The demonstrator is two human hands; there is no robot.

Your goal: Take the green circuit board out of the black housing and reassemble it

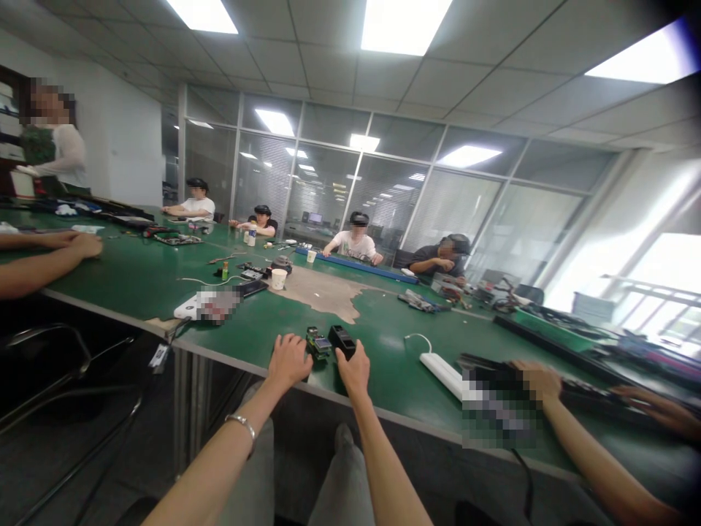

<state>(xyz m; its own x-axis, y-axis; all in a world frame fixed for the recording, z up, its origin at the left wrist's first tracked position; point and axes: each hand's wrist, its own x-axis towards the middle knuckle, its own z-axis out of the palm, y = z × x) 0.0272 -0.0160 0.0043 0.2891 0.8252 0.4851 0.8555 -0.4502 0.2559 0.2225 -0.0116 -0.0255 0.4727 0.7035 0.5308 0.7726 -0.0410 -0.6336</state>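
In the lower middle of the frame, the person's two bare hands work close to the near edge of a long green-topped table (377, 365). The right hand (355, 369) grasps a black, box-shaped device (342, 340), thumb on its near side and fingers along its right, keeping it at the centre of the frame, over the tabletop. Just left of it sits a small stacked electronic assembly with a green circuit board (318, 345), between the two hands. The left hand (290, 359) lies palm down beside that board, fingers loosely spread and bent; from where I stand I cannot tell whether they touch it or pinch anything. A silvery bracelet (241, 421) circles the left wrist.

Left of centre, a white paper cup (279, 279) stands at the edge of a ragged brown patch (315, 288) on the table. Beyond, a long blue bar (355, 264) lies in front of a seated person in a white shirt (357, 242). Towards the lower right, a slim white power strip (441, 373) slants across the green, near a co-worker's hand (542, 383) resting by dark equipment. At the left edge, another co-worker's hands (82, 245) meet above the table.
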